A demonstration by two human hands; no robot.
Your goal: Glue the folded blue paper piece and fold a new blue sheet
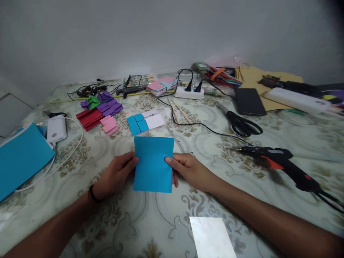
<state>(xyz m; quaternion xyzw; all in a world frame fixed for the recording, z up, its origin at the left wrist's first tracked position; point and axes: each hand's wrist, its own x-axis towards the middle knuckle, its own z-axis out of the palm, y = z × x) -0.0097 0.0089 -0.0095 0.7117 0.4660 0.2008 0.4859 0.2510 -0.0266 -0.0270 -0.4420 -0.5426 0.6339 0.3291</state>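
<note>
A blue rectangular sheet of paper (153, 166) is held up over the patterned tablecloth, in the middle of the view. My left hand (116, 172) pinches its left edge, thumb on the front face. On the opposite edge, my right hand (189, 170) grips the sheet between thumb and fingers, with some fingers hidden behind it. A white sheet (212, 236) lies flat at the bottom, right of centre. Just beyond the blue paper rests a folded blue and white paper piece (145, 122).
Black scissors (242, 123) and a glue gun (279, 157) lie on the right. Behind are a white power strip (189, 93) and its black cable. Red folded papers (90, 119), a white device (56, 128) and larger blue sheets (24, 157) are on the left.
</note>
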